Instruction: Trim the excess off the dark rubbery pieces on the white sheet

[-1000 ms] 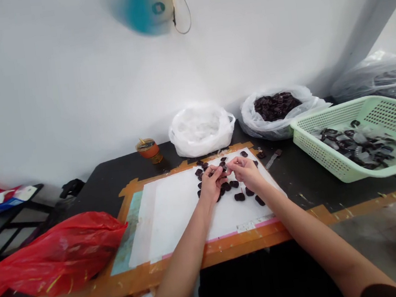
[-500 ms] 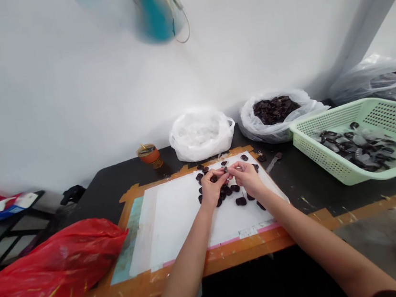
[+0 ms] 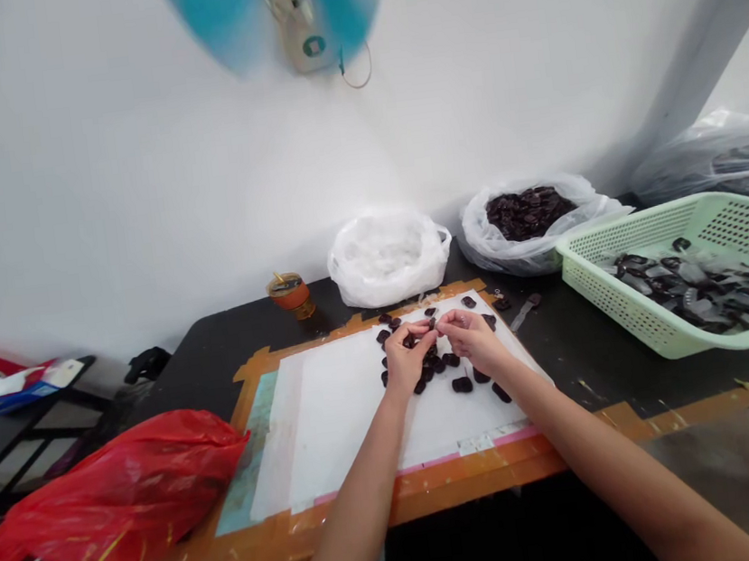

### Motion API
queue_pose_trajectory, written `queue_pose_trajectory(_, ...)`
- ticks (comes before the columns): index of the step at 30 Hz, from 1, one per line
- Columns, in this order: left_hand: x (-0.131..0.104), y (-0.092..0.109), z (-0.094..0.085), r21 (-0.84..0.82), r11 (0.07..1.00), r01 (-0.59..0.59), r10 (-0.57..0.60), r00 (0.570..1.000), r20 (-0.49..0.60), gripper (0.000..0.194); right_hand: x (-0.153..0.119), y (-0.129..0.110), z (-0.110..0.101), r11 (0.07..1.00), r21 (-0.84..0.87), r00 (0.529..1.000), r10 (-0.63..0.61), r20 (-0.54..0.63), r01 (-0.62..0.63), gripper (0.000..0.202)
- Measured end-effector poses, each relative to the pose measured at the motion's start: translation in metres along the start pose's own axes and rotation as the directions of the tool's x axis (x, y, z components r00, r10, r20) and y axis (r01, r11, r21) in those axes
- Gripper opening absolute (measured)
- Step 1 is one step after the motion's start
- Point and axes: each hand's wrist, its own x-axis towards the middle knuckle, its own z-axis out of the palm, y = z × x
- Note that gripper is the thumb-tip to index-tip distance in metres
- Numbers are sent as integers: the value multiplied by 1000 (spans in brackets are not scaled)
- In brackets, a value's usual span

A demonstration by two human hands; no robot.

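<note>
Over the white sheet (image 3: 335, 404), my left hand (image 3: 408, 356) pinches a small dark piece (image 3: 432, 321) between thumb and fingers. My right hand (image 3: 472, 338) is closed in a pinch right beside it, fingertips close to the left ones. What the right fingers hold, if anything, is too small to make out. Several loose dark, glossy, rounded pieces (image 3: 462, 385) lie on the sheet beneath and around both hands; some are hidden by the fingers.
Behind the sheet stand a white bag of clear pieces (image 3: 392, 283), a bag of dark pieces (image 3: 508, 259) and an orange-brown cup (image 3: 293, 298). At right sits a green basket (image 3: 654, 333); at left, a red plastic bag (image 3: 127, 493). A blue-bladed fan (image 3: 303, 34) hangs above.
The view has tilted up slightly, so more of the fan shows. Both hands stay together over the sheet, with the right fingertips a little farther from the dark piece.
</note>
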Motion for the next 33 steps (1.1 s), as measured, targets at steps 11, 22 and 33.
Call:
queue_pose_trajectory(11, 0, -1, -3, 37, 999, -9, 8, 1000, 18, 18, 1, -1, -4, 978, -194, 997, -80, -17, 75, 31)
queue_pose_trajectory(22, -4, -2, -2, 76, 991, -109, 107, 994, 33, 15, 1, 0, -3, 988, -144, 998, -58, -10, 56, 33)
queue_pose_trajectory(33, -6, 11, -3, 66, 997, 26, -29, 998, 48, 25, -2, -2, 0, 993, -103, 997, -61, 37, 65, 36)
